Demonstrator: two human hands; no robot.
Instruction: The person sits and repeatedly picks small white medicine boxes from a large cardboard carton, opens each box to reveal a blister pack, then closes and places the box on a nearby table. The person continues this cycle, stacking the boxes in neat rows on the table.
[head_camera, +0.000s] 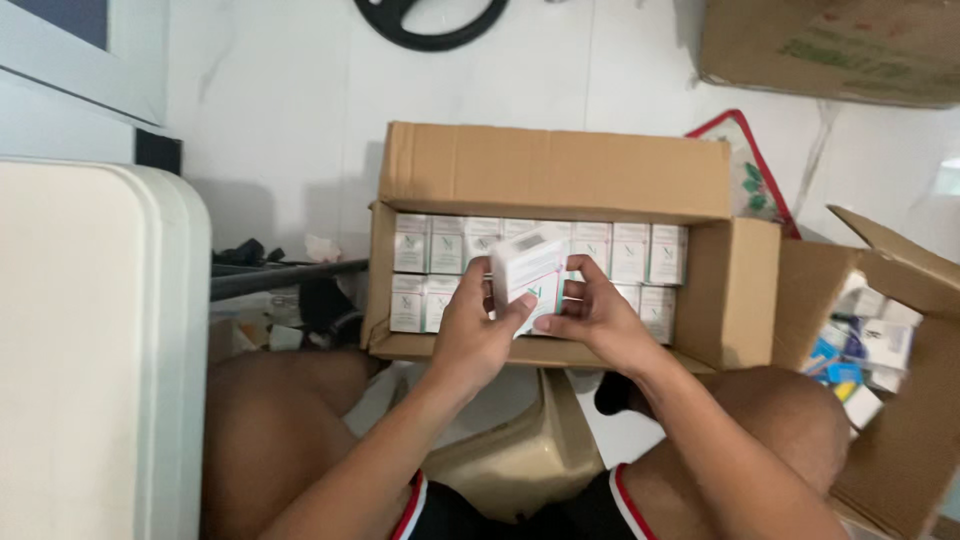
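Two hands meet on one small white carton (527, 272), held just above the front half of an open cardboard box (555, 175) that sits on the floor between the person's knees. The left hand (478, 325) wraps the carton's lower left side, thumb up along its face, while the right hand (590, 315) pinches its lower right edge with fingertips; both are closed on it, neither released. By its look the carton should be light and stiff enough to keep its shape, yet thin paperboard will probably dent at the corners if squeezed hard, so a grip across the flat faces seems safer than one on the edges. Its smooth surface may be a little slippery. It is a white oblong with a pale green mark on the front, tilted slightly, top leaning toward eleven o'clock. Below it, rows of matching cartons (640, 252) stand upright and packed tight, filling the box from nine o'clock to three o'clock. At four o'clock a second open box (905, 430) holds mixed packets in blue and white.
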